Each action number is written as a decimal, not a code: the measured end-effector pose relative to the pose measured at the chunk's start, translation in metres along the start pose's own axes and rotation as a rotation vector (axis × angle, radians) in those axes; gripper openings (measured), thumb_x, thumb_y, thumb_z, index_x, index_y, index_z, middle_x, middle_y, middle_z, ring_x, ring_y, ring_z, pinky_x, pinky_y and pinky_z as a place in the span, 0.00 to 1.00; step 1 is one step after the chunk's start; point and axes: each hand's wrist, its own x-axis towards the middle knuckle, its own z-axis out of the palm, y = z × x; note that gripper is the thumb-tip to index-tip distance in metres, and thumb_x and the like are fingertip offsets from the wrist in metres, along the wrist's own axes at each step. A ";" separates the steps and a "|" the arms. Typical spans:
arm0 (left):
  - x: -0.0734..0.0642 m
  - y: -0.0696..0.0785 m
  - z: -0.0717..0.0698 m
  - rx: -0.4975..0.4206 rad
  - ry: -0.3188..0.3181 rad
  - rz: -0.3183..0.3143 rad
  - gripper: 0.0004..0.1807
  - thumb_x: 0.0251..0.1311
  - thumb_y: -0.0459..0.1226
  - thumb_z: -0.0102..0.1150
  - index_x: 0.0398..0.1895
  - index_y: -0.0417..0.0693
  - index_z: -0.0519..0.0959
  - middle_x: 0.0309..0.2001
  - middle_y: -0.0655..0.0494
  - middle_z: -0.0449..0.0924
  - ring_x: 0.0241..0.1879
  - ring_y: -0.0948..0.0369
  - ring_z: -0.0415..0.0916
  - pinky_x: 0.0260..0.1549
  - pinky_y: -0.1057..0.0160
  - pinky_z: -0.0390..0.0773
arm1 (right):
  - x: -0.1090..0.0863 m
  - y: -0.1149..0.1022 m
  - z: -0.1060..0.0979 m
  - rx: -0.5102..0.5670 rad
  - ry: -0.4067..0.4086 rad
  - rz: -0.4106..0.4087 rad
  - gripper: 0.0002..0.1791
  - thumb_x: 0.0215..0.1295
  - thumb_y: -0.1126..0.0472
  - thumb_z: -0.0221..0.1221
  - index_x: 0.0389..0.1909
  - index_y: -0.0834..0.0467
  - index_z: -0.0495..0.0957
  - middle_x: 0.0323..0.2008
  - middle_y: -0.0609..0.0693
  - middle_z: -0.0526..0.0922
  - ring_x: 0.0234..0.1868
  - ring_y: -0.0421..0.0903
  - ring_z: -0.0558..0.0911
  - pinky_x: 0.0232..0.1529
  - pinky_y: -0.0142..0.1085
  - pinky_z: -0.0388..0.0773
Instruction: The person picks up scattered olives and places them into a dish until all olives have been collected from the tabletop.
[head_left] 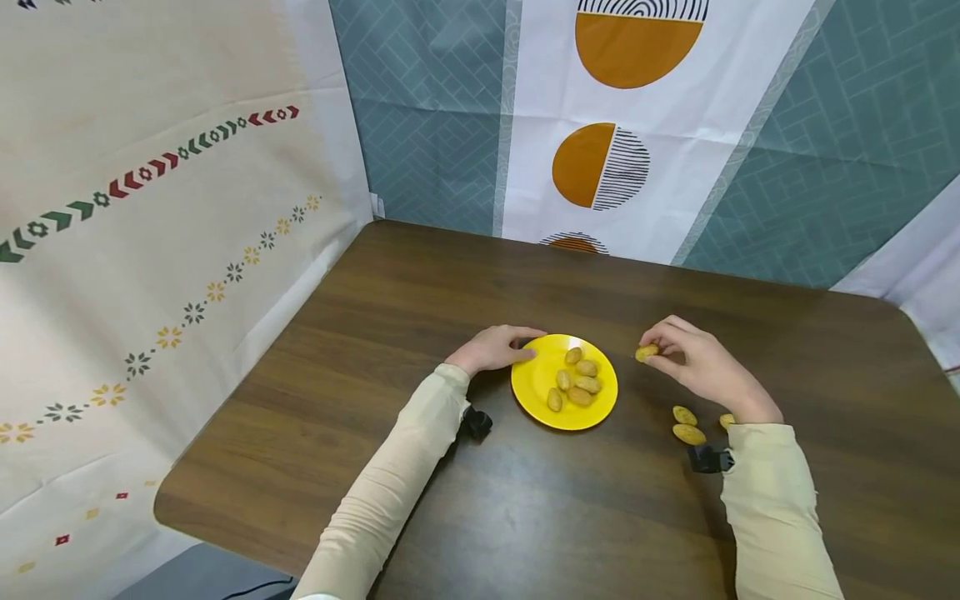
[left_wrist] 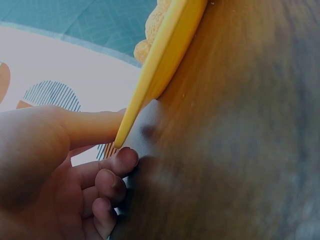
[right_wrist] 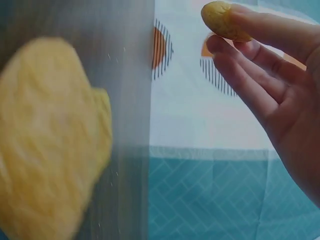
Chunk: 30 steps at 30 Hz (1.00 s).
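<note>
Left hand (head_left: 495,348) pinched the yellow plate (head_left: 532,396) by its rim, presumably steadying it; right hand (head_left: 697,362) gripped a potato-like piece (head_left: 645,353), raised right of the plate, likely fingertip-held for control.

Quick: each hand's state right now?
Left hand: holding the rim of the round yellow plate.
Right hand: holding one small oval yellow-brown piece.

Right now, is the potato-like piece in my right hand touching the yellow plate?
No, your right hand pinches the potato-like piece to the right of the yellow plate, apart from it.
</note>
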 end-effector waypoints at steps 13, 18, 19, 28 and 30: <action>0.000 0.000 0.000 -0.015 -0.007 -0.002 0.25 0.69 0.48 0.51 0.69 0.68 0.67 0.66 0.53 0.71 0.53 0.55 0.71 0.60 0.52 0.70 | 0.013 -0.022 0.023 -0.032 0.038 -0.080 0.13 0.56 0.68 0.67 0.41 0.54 0.79 0.40 0.45 0.76 0.37 0.41 0.72 0.36 0.36 0.77; -0.003 0.000 0.001 -0.030 -0.003 -0.017 0.25 0.69 0.48 0.52 0.69 0.68 0.67 0.62 0.50 0.74 0.53 0.53 0.71 0.57 0.52 0.71 | 0.017 -0.030 0.031 -0.032 0.079 -0.110 0.14 0.55 0.69 0.67 0.41 0.54 0.79 0.40 0.47 0.77 0.36 0.42 0.74 0.35 0.37 0.79; -0.003 0.000 0.001 -0.033 -0.001 -0.021 0.25 0.69 0.48 0.52 0.69 0.68 0.67 0.61 0.49 0.74 0.52 0.52 0.71 0.56 0.52 0.71 | 0.017 -0.032 0.032 -0.030 0.084 -0.118 0.14 0.55 0.69 0.67 0.41 0.54 0.79 0.40 0.47 0.77 0.36 0.42 0.74 0.35 0.36 0.79; -0.002 0.001 0.003 -0.038 -0.002 -0.029 0.25 0.69 0.48 0.52 0.69 0.68 0.67 0.65 0.53 0.72 0.58 0.53 0.71 0.61 0.51 0.70 | 0.021 -0.043 0.044 -0.026 0.106 -0.178 0.15 0.53 0.71 0.68 0.41 0.56 0.79 0.41 0.47 0.76 0.36 0.43 0.76 0.38 0.39 0.81; -0.002 0.002 0.002 -0.037 0.000 -0.025 0.25 0.69 0.47 0.52 0.69 0.68 0.67 0.66 0.53 0.72 0.60 0.53 0.71 0.61 0.51 0.70 | 0.022 -0.045 0.045 -0.021 0.101 -0.183 0.15 0.53 0.71 0.68 0.41 0.57 0.79 0.41 0.48 0.76 0.37 0.45 0.77 0.38 0.41 0.82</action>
